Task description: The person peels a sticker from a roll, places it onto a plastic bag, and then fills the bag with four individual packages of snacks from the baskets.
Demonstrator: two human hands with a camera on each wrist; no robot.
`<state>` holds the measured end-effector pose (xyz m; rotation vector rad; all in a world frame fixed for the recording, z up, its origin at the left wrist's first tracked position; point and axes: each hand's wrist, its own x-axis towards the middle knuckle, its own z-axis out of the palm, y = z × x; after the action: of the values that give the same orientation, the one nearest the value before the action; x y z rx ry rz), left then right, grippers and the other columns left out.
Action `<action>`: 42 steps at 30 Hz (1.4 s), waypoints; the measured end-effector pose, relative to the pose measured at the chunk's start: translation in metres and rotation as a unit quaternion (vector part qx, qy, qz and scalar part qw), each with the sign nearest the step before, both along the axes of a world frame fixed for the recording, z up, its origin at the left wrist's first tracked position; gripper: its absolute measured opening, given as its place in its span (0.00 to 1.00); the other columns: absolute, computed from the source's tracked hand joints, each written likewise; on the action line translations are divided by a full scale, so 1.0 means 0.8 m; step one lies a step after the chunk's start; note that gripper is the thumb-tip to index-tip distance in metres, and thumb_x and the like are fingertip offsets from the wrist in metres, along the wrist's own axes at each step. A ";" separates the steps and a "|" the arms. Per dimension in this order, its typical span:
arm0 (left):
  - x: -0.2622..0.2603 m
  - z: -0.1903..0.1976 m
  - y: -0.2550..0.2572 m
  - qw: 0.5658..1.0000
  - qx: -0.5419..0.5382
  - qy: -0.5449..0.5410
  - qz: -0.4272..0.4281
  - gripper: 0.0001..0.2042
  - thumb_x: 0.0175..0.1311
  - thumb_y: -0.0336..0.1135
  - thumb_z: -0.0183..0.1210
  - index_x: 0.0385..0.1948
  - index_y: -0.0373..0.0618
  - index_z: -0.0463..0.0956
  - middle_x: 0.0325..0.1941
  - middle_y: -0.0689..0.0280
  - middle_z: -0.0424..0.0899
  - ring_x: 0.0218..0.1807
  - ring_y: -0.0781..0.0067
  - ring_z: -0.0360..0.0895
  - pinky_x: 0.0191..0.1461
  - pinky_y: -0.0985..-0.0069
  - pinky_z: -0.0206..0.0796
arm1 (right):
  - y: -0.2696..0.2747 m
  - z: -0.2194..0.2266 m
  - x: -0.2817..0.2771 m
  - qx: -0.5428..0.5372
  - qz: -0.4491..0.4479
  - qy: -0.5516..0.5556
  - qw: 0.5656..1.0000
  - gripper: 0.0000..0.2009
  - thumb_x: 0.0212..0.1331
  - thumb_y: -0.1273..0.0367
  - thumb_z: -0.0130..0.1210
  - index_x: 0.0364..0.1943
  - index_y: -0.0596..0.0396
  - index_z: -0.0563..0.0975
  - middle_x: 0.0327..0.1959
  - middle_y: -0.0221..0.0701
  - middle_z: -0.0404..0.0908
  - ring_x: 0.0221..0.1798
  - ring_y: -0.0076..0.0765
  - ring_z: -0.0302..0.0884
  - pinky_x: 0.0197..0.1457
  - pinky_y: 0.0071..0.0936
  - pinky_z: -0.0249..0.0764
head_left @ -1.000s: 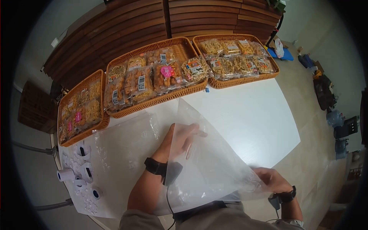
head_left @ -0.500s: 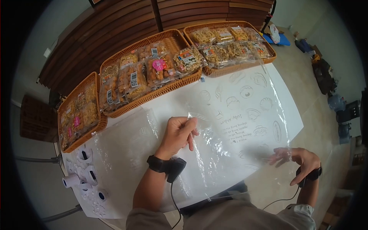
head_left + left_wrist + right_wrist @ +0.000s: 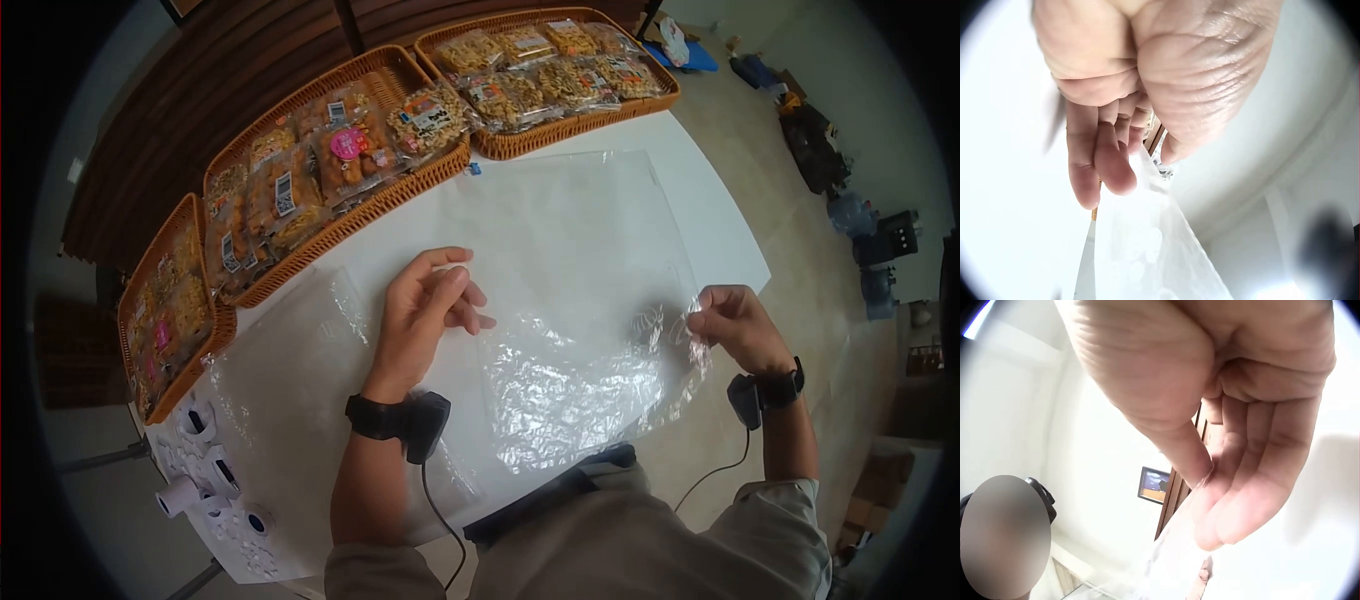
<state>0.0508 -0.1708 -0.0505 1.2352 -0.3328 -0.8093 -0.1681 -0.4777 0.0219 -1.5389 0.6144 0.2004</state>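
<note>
A large clear plastic bag (image 3: 570, 230) spreads over the white table in front of me, its near part wrinkled and shiny. My right hand (image 3: 740, 325) pinches the bag's right edge between thumb and fingers. At the bag's left edge is my left hand (image 3: 425, 310), its fingers loosely bent and the thumb apart from them. In the left wrist view the whitish film (image 3: 1141, 237) hangs just past those fingertips. Another clear plastic bag (image 3: 290, 370) lies flat to the left, partly behind my left forearm.
Wicker baskets (image 3: 345, 235) of packaged snacks line the table's far side. White label rolls (image 3: 178, 495) and a scatter of small white pieces sit at the left edge. Bare white tabletop (image 3: 715, 220) shows at the right. Cables run from both wrist cameras.
The bag has swung over and lies flatter, its printed side no longer showing. My right hand has moved up and now pinches its edge. My left fingers have loosened from the bag's corner.
</note>
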 end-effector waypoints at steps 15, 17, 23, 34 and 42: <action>0.000 0.007 -0.004 0.999 0.025 -0.033 -0.035 0.25 0.63 0.17 0.58 0.63 0.32 0.65 0.51 0.56 0.77 0.46 0.75 0.81 0.46 0.77 0.80 | 0.029 0.001 -0.013 -0.203 0.007 0.051 0.978 0.20 0.54 0.71 0.70 0.48 0.59 0.73 0.30 0.30 0.82 0.30 0.27 0.81 0.32 0.23 0.76; -0.002 0.008 -0.007 0.999 0.019 -0.036 -0.012 0.24 0.62 0.17 0.59 0.62 0.32 0.66 0.54 0.56 0.76 0.45 0.77 0.80 0.45 0.79 0.79 | 0.036 0.003 -0.012 -0.388 -0.002 -0.002 0.921 0.24 0.49 0.71 0.73 0.48 0.58 0.72 0.32 0.30 0.81 0.32 0.26 0.79 0.33 0.23 0.76; -0.002 0.002 -0.003 0.997 -0.001 -0.067 -0.027 0.23 0.58 0.15 0.62 0.57 0.34 0.71 0.56 0.62 0.72 0.42 0.82 0.73 0.44 0.85 0.74 | 0.062 0.020 -0.005 -0.413 0.222 -0.144 0.871 0.29 0.35 0.71 0.78 0.46 0.56 0.77 0.49 0.34 0.77 0.54 0.42 0.76 0.57 0.35 0.75; -0.002 -0.004 -0.001 0.984 -0.009 -0.169 -0.054 0.21 0.50 0.17 0.69 0.48 0.43 0.81 0.62 0.65 0.66 0.45 0.82 0.70 0.44 0.85 0.73 | 0.061 -0.028 0.013 -0.493 0.342 -0.226 0.767 0.21 0.47 0.70 0.71 0.49 0.51 0.81 0.56 0.30 0.81 0.59 0.42 0.76 0.62 0.38 0.77; 0.003 -0.006 0.002 0.971 -0.041 -0.214 -0.100 0.24 0.43 0.25 0.75 0.48 0.44 0.83 0.68 0.61 0.64 0.52 0.76 0.71 0.48 0.76 0.75 | 0.066 -0.018 0.023 -0.433 0.354 -0.214 0.801 0.21 0.51 0.63 0.70 0.49 0.54 0.81 0.54 0.33 0.82 0.57 0.44 0.78 0.61 0.40 0.76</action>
<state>0.0532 -0.1691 -0.0555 1.3070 -0.8443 -0.6865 -0.1495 -0.4253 0.0074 -2.5707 -0.3477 0.1198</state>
